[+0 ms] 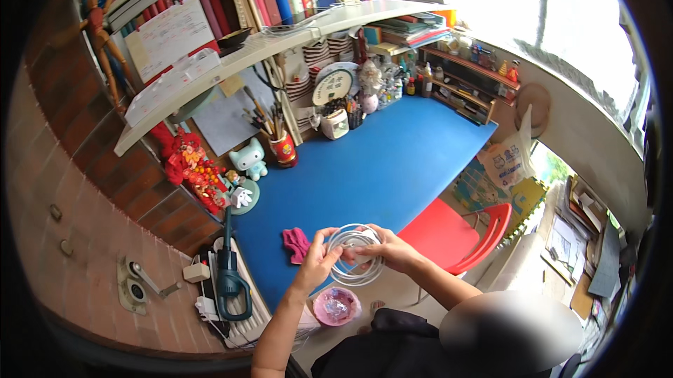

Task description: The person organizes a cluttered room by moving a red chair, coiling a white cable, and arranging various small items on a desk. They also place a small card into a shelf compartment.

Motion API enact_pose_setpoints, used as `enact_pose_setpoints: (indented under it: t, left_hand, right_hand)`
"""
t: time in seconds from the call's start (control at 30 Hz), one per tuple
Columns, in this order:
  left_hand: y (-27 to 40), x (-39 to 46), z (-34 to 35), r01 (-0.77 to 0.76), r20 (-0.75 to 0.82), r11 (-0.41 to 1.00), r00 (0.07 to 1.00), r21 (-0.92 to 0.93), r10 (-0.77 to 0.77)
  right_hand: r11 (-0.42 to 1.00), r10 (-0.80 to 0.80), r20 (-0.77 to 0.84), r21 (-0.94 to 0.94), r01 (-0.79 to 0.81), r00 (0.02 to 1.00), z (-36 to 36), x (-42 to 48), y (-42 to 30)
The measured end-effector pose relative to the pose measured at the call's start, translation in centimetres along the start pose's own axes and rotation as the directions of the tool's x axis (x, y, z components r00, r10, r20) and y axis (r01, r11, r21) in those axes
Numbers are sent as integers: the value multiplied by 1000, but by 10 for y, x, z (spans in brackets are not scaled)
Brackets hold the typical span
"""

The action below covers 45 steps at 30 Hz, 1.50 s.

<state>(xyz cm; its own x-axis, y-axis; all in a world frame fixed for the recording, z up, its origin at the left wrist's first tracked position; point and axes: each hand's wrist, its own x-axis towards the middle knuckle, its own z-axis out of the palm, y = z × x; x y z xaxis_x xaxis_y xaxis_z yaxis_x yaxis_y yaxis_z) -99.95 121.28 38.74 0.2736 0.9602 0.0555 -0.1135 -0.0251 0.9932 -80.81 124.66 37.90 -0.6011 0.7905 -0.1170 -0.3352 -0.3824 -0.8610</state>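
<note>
My left hand [319,258] and my right hand [388,247] hold a coiled white cable [347,279] between them, over the near edge of the blue desk [336,189]. The coil forms several round loops. Thumbs and fingers of both hands meet near its middle, where a white block, perhaps a charger, partly shows behind the fingers. A crumpled magenta cloth [296,245] lies on the desk just left of my left hand. Below the coil, a pink bin [337,306] with a plastic liner stands at floor level.
A red chair [444,233] stands at the desk's right side. A dark green handheld vacuum [229,283] and a power adapter [196,272] lie at the left. Along the desk's back are a brush holder [284,150], a pale blue figurine [250,159] and a small white clock [335,124]. Bookshelves [336,19] overhang it.
</note>
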Motion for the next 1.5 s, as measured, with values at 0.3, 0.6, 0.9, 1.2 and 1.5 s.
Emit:
enact_pose_setpoints:
  t: [0.3,0.6,0.9,1.2,1.5]
  left_hand:
    - [-11,0,6,-84,-12,787,993,611,115]
    - [-24,6,9,-95,14,600,990,795,139]
    - [-26,-18,29,118,-358,612,889,782,286]
    - [-66,-12,9,69,-441,903,887,424,139]
    - [-98,-23,11,27,-403,999,915,-21,-33]
  right_hand:
    - [998,55,-76,16,-54,996,-2,0,17]
    - [992,41,-214,124,-14,976,-1,-1,37]
    - [944,-2,-240,320,81,971,0,1,35]
    - [947,37,-165,322,19,986,-4,-1,49]
    - [956,89,-135,291,-46,987,-17,1,62]
